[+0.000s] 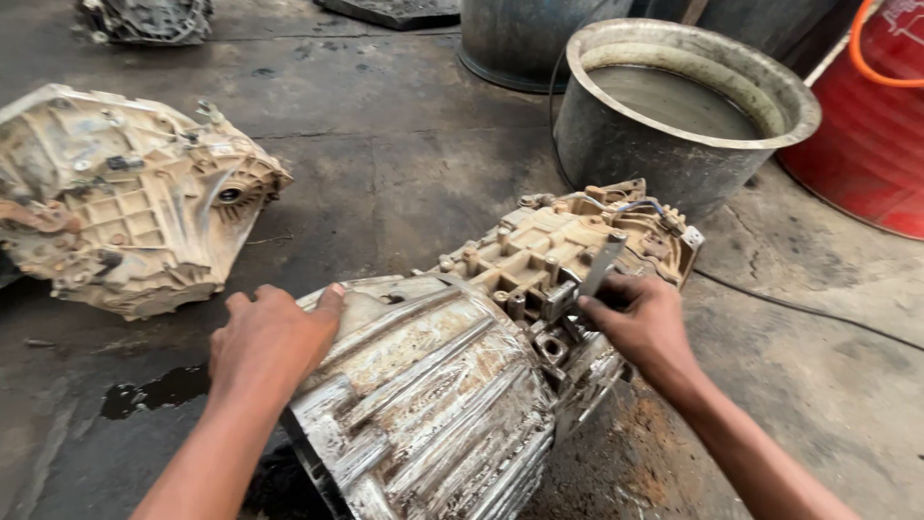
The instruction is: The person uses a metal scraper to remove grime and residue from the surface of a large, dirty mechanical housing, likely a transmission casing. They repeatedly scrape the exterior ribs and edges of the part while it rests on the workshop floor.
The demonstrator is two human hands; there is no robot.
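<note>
Kneeling over a big ribbed gearbox (452, 385) lying on its side on the concrete floor (404, 164), running from 6 o'clock up toward 1 o'clock. My left hand (269, 342) lies flat on the bell housing end, fingers spread wide, gripping nothing, just bracing. My right hand (640, 323) is closed round a flat metal tool (602, 265), prob. a spanner, which points up into the bolts on the upper casing at 1 o'clock.

Handling, by my reckoning: cast alloy w/ steel inside, so v. heavy and fully stiff, not a one-hand lift. Surface looks wet and oily, so slippery; ribs and flange edges give the best hold, gripped low at both ends. Small fittings and the thin wires on top look fragile, keep off those.

Round about: second, dirtier gearbox housing (125, 197) at 10 o'clock, well apart. Large metal basin (688, 106) w/ murky liquid at 1 o'clock, red drum (866, 125) at 2 o'clock. Dark oil puddle (154, 390) near my left forearm at 8 o'clock.
</note>
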